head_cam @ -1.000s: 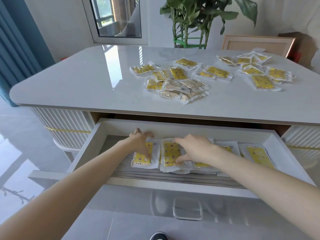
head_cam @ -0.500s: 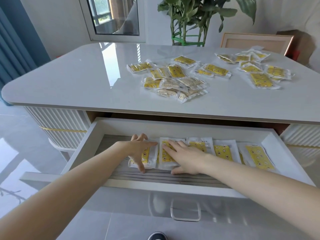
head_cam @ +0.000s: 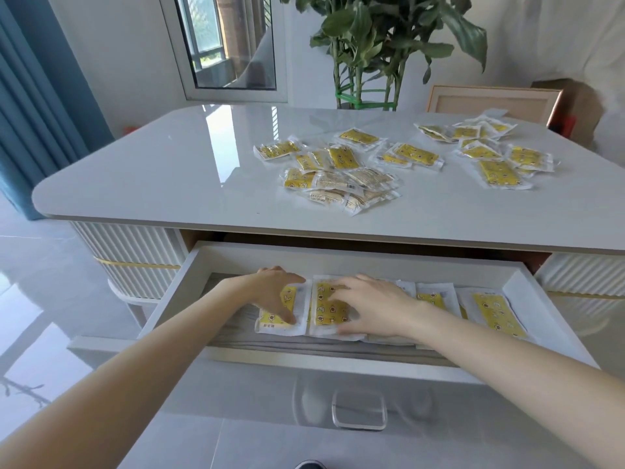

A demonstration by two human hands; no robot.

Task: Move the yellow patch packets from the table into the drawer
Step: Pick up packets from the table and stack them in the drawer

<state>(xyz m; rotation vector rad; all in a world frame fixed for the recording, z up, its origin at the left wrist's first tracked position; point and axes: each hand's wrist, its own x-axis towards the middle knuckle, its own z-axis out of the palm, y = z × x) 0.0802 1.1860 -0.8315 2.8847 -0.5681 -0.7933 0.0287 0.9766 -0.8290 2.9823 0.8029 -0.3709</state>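
Observation:
Several yellow patch packets lie side by side in the open white drawer (head_cam: pixel 338 257) under the table. My left hand (head_cam: pixel 270 289) rests with spread fingers on the leftmost drawer packet (head_cam: pixel 270 325). My right hand (head_cam: pixel 372 304) lies flat, fingers apart, on the packet beside it (head_cam: pixel 324 311). Neither hand has lifted a packet. More drawer packets (head_cam: pixel 497 311) lie to the right. On the table top (head_cam: pixel 162 170), a loose pile of packets (head_cam: pixel 341 179) sits in the middle, and a second group of packets (head_cam: pixel 497 169) lies at the right.
The drawer's front panel carries a clear handle (head_cam: pixel 359 414) close to me. A potted plant (head_cam: pixel 372 38) and a framed panel (head_cam: pixel 490 103) stand behind the table. A blue curtain (head_cam: pixel 30 103) hangs at the left over a glossy tiled floor (head_cam: pixel 44 316).
My right hand has slid left and spread flat over the second packet. My left hand's fingers have come down over the leftmost packet. The packets on the table have not moved.

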